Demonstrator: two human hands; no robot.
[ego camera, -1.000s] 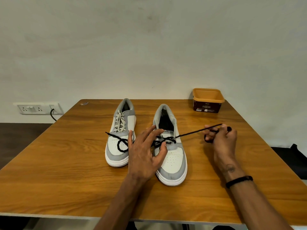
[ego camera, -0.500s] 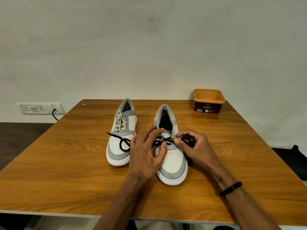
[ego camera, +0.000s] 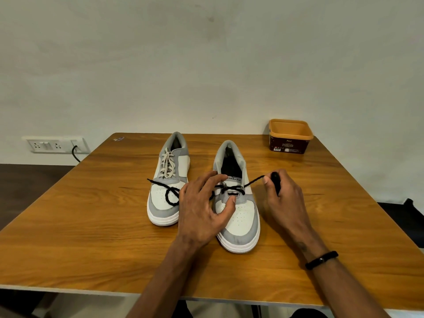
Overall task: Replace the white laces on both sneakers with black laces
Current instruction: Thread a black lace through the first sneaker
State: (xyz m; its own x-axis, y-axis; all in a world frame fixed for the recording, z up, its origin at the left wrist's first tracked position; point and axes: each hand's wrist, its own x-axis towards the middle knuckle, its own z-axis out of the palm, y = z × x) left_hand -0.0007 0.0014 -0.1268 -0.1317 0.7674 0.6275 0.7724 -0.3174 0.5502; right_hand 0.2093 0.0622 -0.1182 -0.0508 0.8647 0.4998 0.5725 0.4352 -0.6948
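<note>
Centre frame: right shoe [ego camera: 238, 212], black lace [ego camera: 231, 188] through lowest eyelets | left hand [ego camera: 202, 210] fingers spread over it, thumb on tongue, hiding lace's left run | right hand [ego camera: 283, 198] pinches bunched lace end, apparently | left shoe [ego camera: 168, 180] white-laced.

We seem to be in a plain room of a home or small office: a wood-grain table [ego camera: 91, 226] stands against a bare off-white wall [ego camera: 206, 65], a switch-and-socket plate [ego camera: 54, 145] with a black cord plugged in sits low on it, and an orange-lidded tub [ego camera: 290, 137] rests at the table's far corner.
</note>
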